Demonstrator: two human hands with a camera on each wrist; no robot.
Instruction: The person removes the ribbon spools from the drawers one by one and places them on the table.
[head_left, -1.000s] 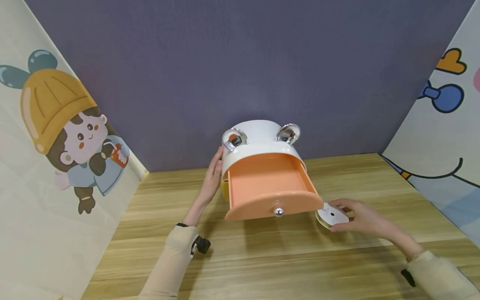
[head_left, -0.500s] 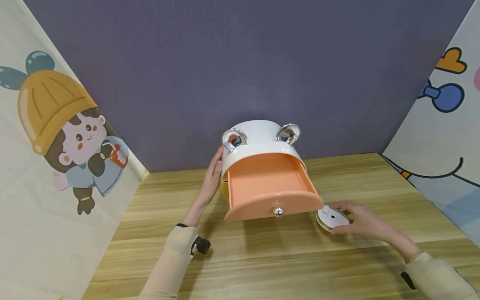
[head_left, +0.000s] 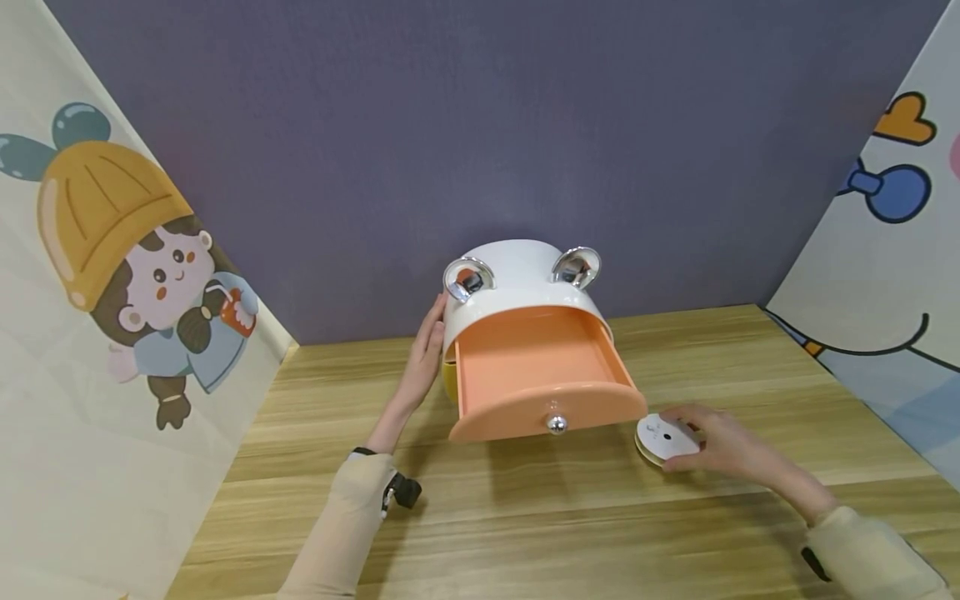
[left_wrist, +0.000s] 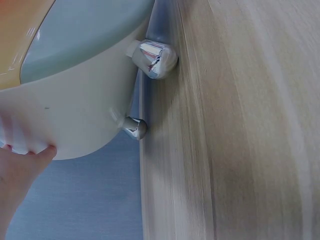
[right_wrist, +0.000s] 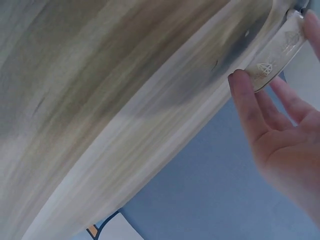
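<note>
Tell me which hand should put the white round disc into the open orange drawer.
Right. The right hand already grips the white round disc on the table, just beside the open orange drawer. The left hand rests flat against the white organizer, probably steadying it.

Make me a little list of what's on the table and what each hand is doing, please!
box: white round box with two shiny ears, standing on the table
drawer: orange drawer pulled open, nothing seen inside, silver knob in front
left hand: left hand flat against the box's side
right hand: right hand pinches a disc by its edge
disc: white disc on the table, right of the drawer
walls: cartoon pictures on both sides
</note>
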